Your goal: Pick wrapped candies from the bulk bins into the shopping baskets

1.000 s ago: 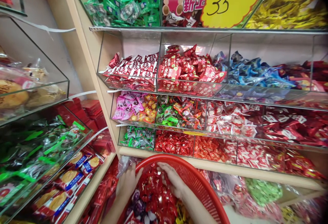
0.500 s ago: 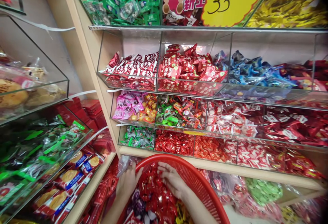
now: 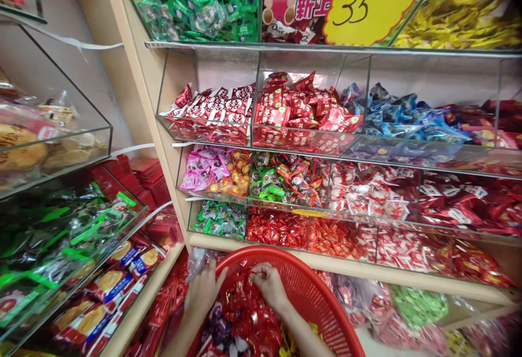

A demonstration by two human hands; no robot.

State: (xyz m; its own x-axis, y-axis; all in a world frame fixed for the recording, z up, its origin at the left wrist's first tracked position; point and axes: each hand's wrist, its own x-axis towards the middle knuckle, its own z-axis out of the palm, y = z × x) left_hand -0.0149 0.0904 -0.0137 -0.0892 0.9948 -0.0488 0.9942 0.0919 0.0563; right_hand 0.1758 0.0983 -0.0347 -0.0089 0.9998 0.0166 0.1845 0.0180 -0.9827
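Observation:
A red plastic basket [image 3: 322, 291] at the bottom centre holds a heap of red-wrapped candies [image 3: 248, 313], with purple and yellow ones lower down. At its left rim rests my left hand [image 3: 200, 294], thumb and fingers spread apart, next to a clear plastic bag [image 3: 196, 262]; its fingertips are partly hidden. My right hand [image 3: 269, 286] is over the heap inside the basket, thumb and fingertips pinched together on a red-wrapped candy [image 3: 248, 276].
Shelves with clear bins of wrapped candy rise in front, and a wooden shelf edge [image 3: 367, 267] runs just behind the basket. Packed biscuits [image 3: 110, 286] stand at the left. Bagged candies [image 3: 420, 302] lie low at the right.
My right hand has turned and closed from spread fingers to a pinch over the candies. My left hand has stayed in place.

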